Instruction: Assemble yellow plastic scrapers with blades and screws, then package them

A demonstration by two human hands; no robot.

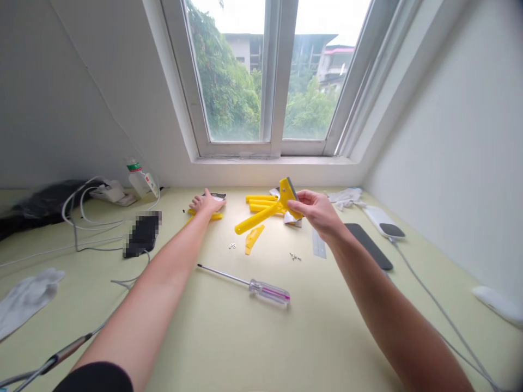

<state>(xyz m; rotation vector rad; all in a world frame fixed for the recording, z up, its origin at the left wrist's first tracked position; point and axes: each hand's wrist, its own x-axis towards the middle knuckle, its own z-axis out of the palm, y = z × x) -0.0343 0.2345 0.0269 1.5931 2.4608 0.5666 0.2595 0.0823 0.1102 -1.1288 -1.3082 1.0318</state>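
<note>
Cotton glove (24, 296) is lying far to the left of our fingers on the bench (229, 337), while a plastic bottle (141, 177) is standing behind a loop of white cable (81, 209). Our left hand (206, 202) is resting palm down, its fingers (196, 202) spread open and seemingly gripping nothing, just above a thin yellow bar (214, 216). Below those fingers, small metal washers (232, 245) are lying near a yellow plastic wedge (253, 238), and a screwdriver (261, 288) with a clear handle is lying nearer us. Between both hands, we are seeing a yellow plastic scraper (257, 220) raised off the bench, its head pinched in our right hand (314, 209), whose curled fingers (296, 204) are closing around it. Loose screws (294, 256) are lying below those fingers. The scraper is looking light, stiff and smooth, so we are judging the long handle the safest hold, away from the dark edge on its head. Right of our fingers, a second glove (345, 197) is lying beyond a dark pad (368, 245).
</note>
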